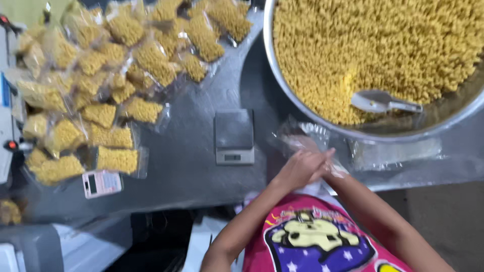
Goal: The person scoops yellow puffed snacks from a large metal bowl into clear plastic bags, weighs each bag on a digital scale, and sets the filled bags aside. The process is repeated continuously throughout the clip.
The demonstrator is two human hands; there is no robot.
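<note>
Nearest the camera, the person's two hands meet at the near edge of the metal tabletop (201, 151). The left hand (301, 168) lies over the right hand (326, 166), fingers curled, and both are closed on an empty clear plastic bag (302, 138), which stands up from between them toward the basin (its upper part is crumpled and partly see-through, so its mouth cannot be made out). Most of the right hand is hidden behind the left, though its fingertips show pinching the plastic.

Just beside the hands on the right, a flat stack of clear bags (396, 152) lies along the near edge, under the basin's rim. To the left of the hands, a small grey digital scale (234, 136) sits on the tabletop with nothing on its platform. Further left, near the near-left corner, a small pink and white calculator (102, 183) lies flat.

Beyond the hands, a big round metal basin (275, 70) takes up the far-right part of the tabletop, heaped with yellow spiral snack pieces (383, 45). A metal scoop (380, 102) rests inside it at the near side of the heap, handle pointing right.

Across the left and far-left of the tabletop, many filled snack packets (116, 75) are spread out, touching and overlapping, reaching up to the far edge.
</note>
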